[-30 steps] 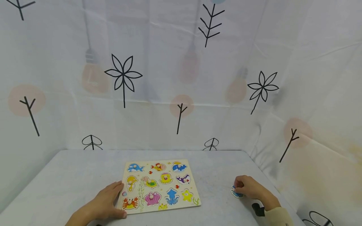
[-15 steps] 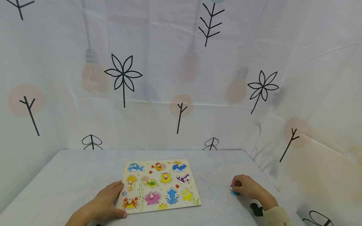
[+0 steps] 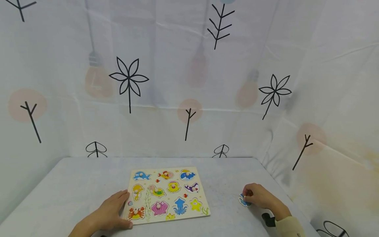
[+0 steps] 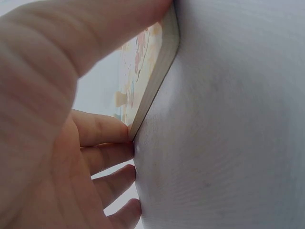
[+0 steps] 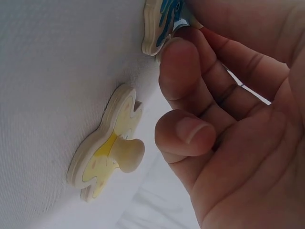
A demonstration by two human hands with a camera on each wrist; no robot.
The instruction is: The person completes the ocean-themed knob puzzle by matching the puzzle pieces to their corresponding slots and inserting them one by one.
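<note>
A pale wooden puzzle board [image 3: 157,219] printed with sea animals lies on the table. My left hand [image 3: 109,210] rests along its left edge, thumb by the near left corner, fingers fairly straight. In the left wrist view fingertips touch the board's side [image 4: 155,81]. To the right, my right hand [image 3: 260,196] pinches a blue puzzle piece [image 3: 244,203] low over the table. Part of that blue piece [image 5: 159,28] is hidden behind fingers in the right wrist view. Below it, a yellow puzzle piece [image 5: 107,148] with a round wooden knob [image 5: 129,155] lies on the table, untouched.
Knobbed pieces such as the crab [image 3: 136,213], the pink shell [image 3: 160,208] and the turtle [image 3: 157,191] sit in the board. The squid [image 3: 180,206] and starfish [image 3: 196,204] spots show no knob. A patterned white cloth [image 3: 165,131] hangs behind the table.
Early on, my right hand shifted slightly left with the blue puzzle piece, then stayed in place. The left hand and the puzzle board have not moved.
</note>
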